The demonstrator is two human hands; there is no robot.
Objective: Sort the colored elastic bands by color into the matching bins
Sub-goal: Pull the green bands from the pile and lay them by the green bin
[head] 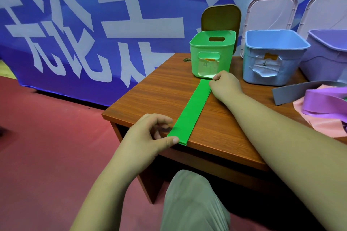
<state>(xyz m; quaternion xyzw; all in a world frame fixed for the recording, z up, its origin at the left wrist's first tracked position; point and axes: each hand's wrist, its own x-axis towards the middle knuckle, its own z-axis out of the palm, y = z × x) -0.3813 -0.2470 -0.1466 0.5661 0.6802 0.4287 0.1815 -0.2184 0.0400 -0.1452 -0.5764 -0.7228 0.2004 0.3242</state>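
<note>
The green band (189, 112) is lying flat along the table (159, 95), its far end just beside the green bin (194, 58). The left hand (150, 137) is pinching the near end at the table edge, while the right hand (225, 84) is pinching the far end. Judgement: both pinches should be holding firm and the ends coming together evenly before the band goes into the bin.

I pinch the green band (189, 112) flat on the table (150, 95), left hand (150, 133) near, right hand (224, 82) by the green bin (212, 52).
</note>
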